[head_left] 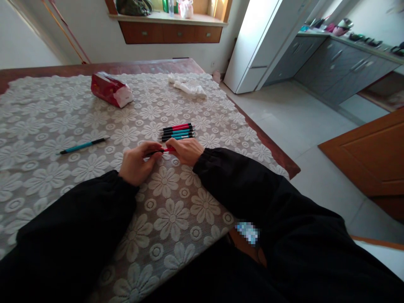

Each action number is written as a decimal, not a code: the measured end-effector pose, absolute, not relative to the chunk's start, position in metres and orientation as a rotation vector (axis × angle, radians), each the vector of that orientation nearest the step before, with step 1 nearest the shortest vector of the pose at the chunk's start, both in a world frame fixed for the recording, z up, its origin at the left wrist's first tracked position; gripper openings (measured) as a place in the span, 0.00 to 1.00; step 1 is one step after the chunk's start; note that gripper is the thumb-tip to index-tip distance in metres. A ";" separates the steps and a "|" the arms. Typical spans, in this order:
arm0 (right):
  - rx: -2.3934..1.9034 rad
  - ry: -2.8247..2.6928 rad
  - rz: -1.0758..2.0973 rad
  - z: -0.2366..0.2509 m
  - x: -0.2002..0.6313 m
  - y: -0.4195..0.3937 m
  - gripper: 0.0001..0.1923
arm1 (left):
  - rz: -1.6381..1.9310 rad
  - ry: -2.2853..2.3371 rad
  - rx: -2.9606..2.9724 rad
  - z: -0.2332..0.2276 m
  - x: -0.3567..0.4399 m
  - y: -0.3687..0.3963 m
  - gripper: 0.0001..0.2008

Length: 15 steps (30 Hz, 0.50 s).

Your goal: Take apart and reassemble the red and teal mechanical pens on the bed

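Observation:
Between my two hands lies a red and black pen point(168, 150), held level just above or on the lace tablecloth. The fingers of my left hand point(139, 162) pinch its black end. My right hand point(186, 150) grips the red end, its fingers covering much of that part. Right behind my hands, several pens point(177, 132) lie side by side in a row, red and black ones at the back and blue and black ones at the front. A single blue and black pen point(83, 145) rests by itself to the left.
A flower-patterned lace tablecloth point(172, 219) covers the wooden table point(176, 65). Farther back are a red tissue pack point(110, 89) and a crumpled white tissue or bag point(189, 87). A white fridge point(249, 50) stands beyond, with a wooden door point(369, 155) at the right.

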State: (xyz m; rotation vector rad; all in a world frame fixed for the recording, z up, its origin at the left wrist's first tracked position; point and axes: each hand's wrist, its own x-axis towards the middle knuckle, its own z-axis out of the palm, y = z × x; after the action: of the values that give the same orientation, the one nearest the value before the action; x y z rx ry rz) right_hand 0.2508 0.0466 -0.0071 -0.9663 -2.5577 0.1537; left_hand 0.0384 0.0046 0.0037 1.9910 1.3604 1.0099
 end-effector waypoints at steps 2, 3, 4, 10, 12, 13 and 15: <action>-0.923 -2.564 0.129 -0.007 0.252 0.049 0.13 | 0.978 1.413 2.051 0.003 0.037 0.006 0.13; -0.887 -2.564 0.111 -0.007 0.253 0.049 0.13 | 0.970 1.444 2.099 0.003 0.037 0.006 0.13; -0.848 -2.565 0.093 -0.007 0.253 0.050 0.14 | 0.965 1.470 2.149 0.003 0.037 0.006 0.12; -0.868 -2.527 0.151 -0.006 0.253 0.047 0.17 | 0.973 1.439 2.283 0.005 0.038 0.005 0.11; -0.897 -2.513 0.206 -0.007 0.253 0.046 0.15 | 0.996 1.445 2.251 0.005 0.037 0.005 0.11; -0.902 -2.513 0.223 -0.007 0.252 0.046 0.15 | 1.000 1.446 2.237 0.005 0.037 0.005 0.11; -0.913 -2.518 0.224 -0.007 0.252 0.046 0.14 | 0.998 1.437 2.229 0.005 0.037 0.005 0.11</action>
State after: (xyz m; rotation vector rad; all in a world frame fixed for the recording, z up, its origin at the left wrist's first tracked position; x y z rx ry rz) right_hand 0.2520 0.0460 -0.0074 -0.9131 -2.5184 0.2243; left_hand 0.0368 0.0051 0.0047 2.2289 1.4373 0.9980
